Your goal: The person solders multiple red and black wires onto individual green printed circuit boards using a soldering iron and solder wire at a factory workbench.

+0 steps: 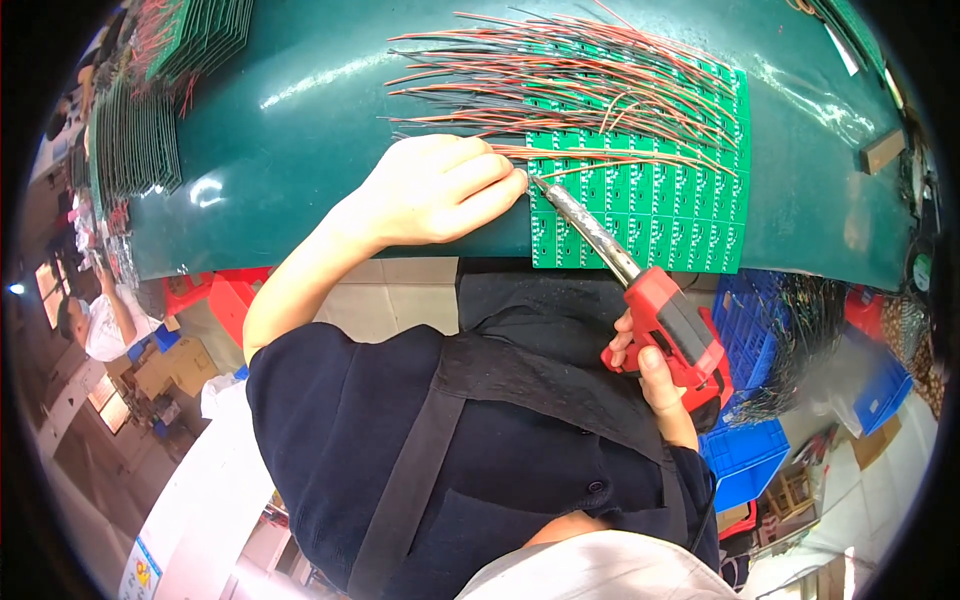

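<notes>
A red and black soldering gun (672,325) is gripped in my right hand (650,368), its long metal barrel slanting up and left. The tip meets the left edge of a green circuit board panel (638,235), right beside the pinched fingers of my left hand (445,190). Whatever those fingers hold is too small or hidden to make out. Many red and black wires (560,75) lie in rows across the upper part of the panel, their loose ends reaching past its left edge. The lower rows of the panel carry no wires.
The panel lies on a dark green tabletop (300,130). Stacked boards with wires (135,140) stand at the far left. A small brown block (882,152) sits at the right. Blue crates (745,460) and a bundle of dark wires (805,320) are below the table's right side. Another person (105,325) is at the left.
</notes>
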A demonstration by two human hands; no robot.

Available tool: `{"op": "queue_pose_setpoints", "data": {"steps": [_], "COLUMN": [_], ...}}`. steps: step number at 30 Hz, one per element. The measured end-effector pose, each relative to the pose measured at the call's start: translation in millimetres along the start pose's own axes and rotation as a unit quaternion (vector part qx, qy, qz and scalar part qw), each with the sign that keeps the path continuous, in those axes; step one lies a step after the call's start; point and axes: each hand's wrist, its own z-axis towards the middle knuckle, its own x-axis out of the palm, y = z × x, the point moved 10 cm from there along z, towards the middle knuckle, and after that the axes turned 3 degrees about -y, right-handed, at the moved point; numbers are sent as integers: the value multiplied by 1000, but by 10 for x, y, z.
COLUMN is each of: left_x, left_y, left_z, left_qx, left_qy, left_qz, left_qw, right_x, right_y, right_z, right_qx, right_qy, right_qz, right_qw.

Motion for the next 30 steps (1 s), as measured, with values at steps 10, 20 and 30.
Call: {"op": "queue_pose_setpoints", "data": {"steps": [10,20,30], "left_x": [-1,-98,0], "left_y": [9,-90,-106], "left_z": [-3,80,178], "left_qx": [7,22,16], "left_qy": [-2,-20,-36], "left_qz": [3,6,2], "left_qw": [1000,1000,999], "right_x": [20,-113,-139], "right_y": [346,242,18], "right_z": [-28,-126,-105], "right_qx": [-101,-91,-35], "right_qy": [-31,-68,-34], "right_qz": [-11,-19,23], "right_qw": [994,993,999]}}
